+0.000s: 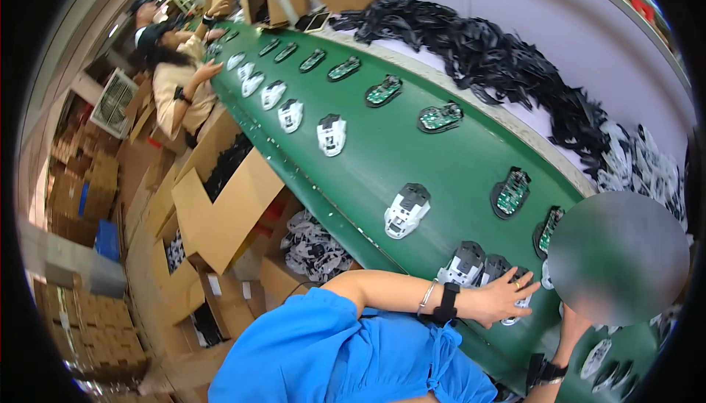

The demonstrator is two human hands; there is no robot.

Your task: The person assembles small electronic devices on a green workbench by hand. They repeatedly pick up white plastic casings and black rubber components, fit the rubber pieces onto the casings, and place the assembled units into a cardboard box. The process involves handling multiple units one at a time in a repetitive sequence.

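My left hand [501, 301] reaches over the green conveyor belt with its fingers spread on a white and black computer mouse shell [510, 321], which it partly covers. Two similar shells, one with a dark top [466, 262], lie close beside it. My right hand [576, 320] shows only near the wrist; a round blurred patch hides its fingers and whatever they touch. Just beyond that patch lies a black mouse base with a green circuit board [547, 232]. Another open mouse base [511, 193] sits farther up the belt.
Mouse shells and bases run in two rows along the green belt [353, 204]. Black plastic parts [471, 50] heap along the far ledge, with pale parts [640, 160] at the right. Cardboard boxes [228, 212] stand left of the belt. Two people [180, 72] are at the far end.
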